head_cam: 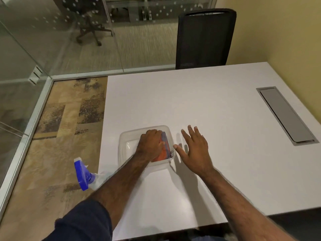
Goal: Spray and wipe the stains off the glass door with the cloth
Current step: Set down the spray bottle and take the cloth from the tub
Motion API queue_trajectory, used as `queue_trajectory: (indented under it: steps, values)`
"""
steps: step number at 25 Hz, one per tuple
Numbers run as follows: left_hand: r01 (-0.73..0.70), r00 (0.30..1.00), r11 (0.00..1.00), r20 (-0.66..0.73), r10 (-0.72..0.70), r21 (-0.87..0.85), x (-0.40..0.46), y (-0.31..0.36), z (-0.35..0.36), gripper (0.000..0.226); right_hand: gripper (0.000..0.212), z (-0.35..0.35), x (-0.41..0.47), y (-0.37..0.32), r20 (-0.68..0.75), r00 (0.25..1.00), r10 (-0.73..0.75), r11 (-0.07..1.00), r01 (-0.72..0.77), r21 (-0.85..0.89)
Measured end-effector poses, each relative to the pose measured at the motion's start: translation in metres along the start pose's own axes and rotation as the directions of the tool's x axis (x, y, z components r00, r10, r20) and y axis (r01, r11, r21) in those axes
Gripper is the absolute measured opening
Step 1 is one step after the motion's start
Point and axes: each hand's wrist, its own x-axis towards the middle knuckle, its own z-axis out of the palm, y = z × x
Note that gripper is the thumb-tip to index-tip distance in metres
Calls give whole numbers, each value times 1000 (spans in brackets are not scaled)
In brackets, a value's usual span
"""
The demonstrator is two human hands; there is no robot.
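Looks like the fetching step: left hand (150, 143) is down in the clear plastic tub (125, 146) on the table (208, 101), fingers curled on the orange cloth (159, 156), right hand (194, 150) hovers empty and spread, so next is lifting it out and grabbing the spray bottle (83, 174) at the table's left edge.

Left hand (150, 144) presses the cloth (163, 150) in a clear tub (125, 146); right hand (195, 150) hovers spread.

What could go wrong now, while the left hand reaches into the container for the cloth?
1. The clear plastic container looks light, and the right hand hovers beside it, apparently not holding it; pulling out the orange cloth with the left hand may drag or tip it.
2. The spray bottle stands at the very edge of the white table, near the left forearm; a bump could knock it to the floor.
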Motion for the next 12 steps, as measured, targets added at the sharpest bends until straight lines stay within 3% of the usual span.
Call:
queue_trajectory:
  steps: [7,12]
  values:
    - [-17,999,995,52,12,95,28,-7,25,59,84,-2,-7,12,36,997,71,996,-72,47]
    - [-15,997,987,83,2,161,36,-10,33,56,82,-1,-11,16,45,996,82,993,-86,79]
